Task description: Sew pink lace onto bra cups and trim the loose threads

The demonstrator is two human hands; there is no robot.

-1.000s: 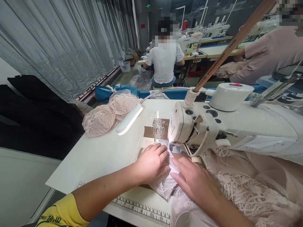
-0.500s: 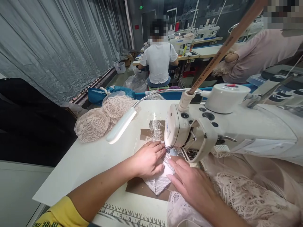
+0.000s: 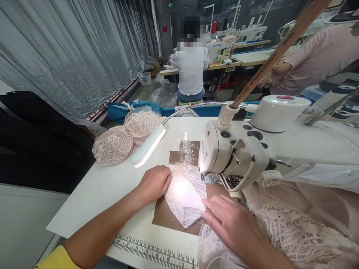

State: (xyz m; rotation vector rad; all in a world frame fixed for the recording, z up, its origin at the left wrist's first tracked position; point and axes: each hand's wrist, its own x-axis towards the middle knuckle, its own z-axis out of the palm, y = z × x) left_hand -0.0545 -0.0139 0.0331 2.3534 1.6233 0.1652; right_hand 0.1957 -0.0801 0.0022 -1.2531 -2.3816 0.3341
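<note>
A white padded bra cup with a lace covering (image 3: 182, 194) lies on the table, its upper right edge at the needle area of the sewing machine (image 3: 214, 149). My left hand (image 3: 155, 184) is closed on the cup's left edge, fingers curled. At the lower right edge, my right hand (image 3: 228, 218) pinches the cup between thumb and fingers. More pale lace (image 3: 213, 244) hangs below my right hand at the table's front. The lamp lights the middle of the cup brightly.
Finished-looking lace cups (image 3: 113, 145) are piled at the table's far left. A bendable lamp (image 3: 148, 145) arches over the table. Lace and mesh fabric (image 3: 303, 220) heap up on the right. A printed ruler (image 3: 151, 252) runs along the front edge. Two people sit beyond.
My left hand has moved left from beside the needle to the cup's left edge, uncovering the cup's middle. My right hand stays at the lower right edge. The view has shifted slightly.
</note>
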